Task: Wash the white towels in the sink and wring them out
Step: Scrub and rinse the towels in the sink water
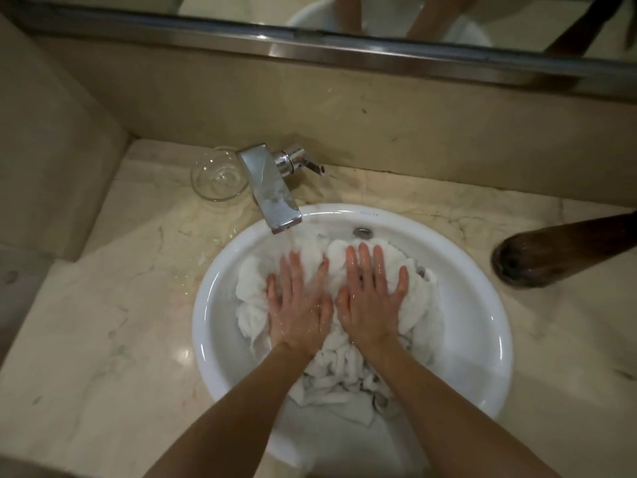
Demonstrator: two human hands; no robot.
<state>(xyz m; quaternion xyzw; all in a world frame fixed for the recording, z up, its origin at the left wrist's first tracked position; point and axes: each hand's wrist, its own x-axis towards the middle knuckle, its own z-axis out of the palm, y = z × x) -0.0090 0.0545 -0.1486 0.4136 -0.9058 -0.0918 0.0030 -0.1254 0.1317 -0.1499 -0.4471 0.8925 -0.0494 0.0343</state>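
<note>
Both hands flat on the white towels (331, 370), which sit bunched in the round sink (479, 319) w/ the tap (272, 191) running onto them. Left hand (298, 305) & right hand (372, 298) lie side by side, fingers straight and spread, pressing down, gripping nothing. Looks like mid-wash to me: towels soaked, no twisting yet, so wringing is left to do.
</note>
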